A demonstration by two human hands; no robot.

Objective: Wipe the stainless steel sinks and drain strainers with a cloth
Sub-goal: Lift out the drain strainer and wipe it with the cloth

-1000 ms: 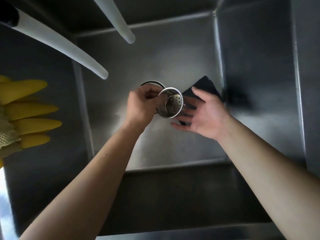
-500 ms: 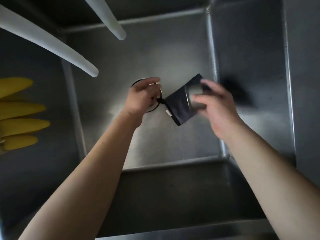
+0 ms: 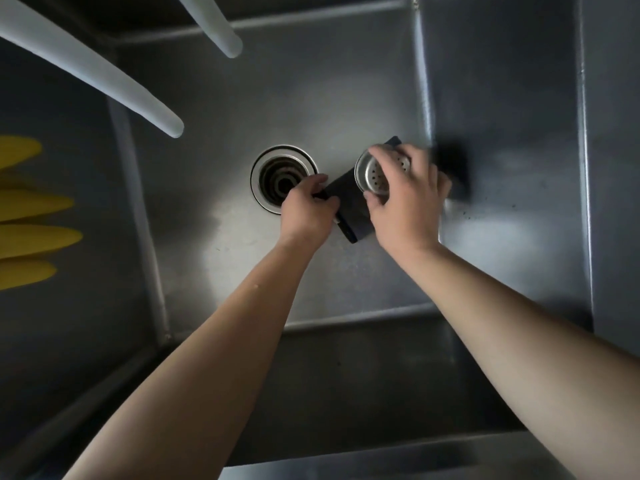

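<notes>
1. Right hand (image 3: 403, 199): grip clamped on the small round perforated stainless steel drain strainer (image 3: 375, 174), fingers curled over its rim, open cup turned toward the camera.
2. Left hand (image 3: 306, 211): grip pinched on the near corner of the dark folded cloth (image 3: 348, 211); thumb and fingers closed on its edge.
3. Cloth sits between the two grips, running from the left pinch up under the strainer; far corner shows just past the right fingers (image 3: 391, 155). Whether cloth touches the strainer wall cannot be told, the hand covers that side.
4. Open round drain hole (image 3: 282, 180) with its ribbed dark throat lies just left of the left grip, in the floor of the stainless steel sink basin (image 3: 242, 265). Strainer is out of it, held above the basin floor.
5. Step in hand, by my reading: wiping the strainer. To do it well, wrap cloth round the outer wall, turn the strainer against it with the right grip, then push a fold inside and work across the holes.
6. Risk: wet steel may slip; keep it over the basin.
7. Off to the far left of both grips: yellow rubber glove fingers (image 3: 34, 237). Above: two pale spout tubes (image 3: 104, 77).
</notes>
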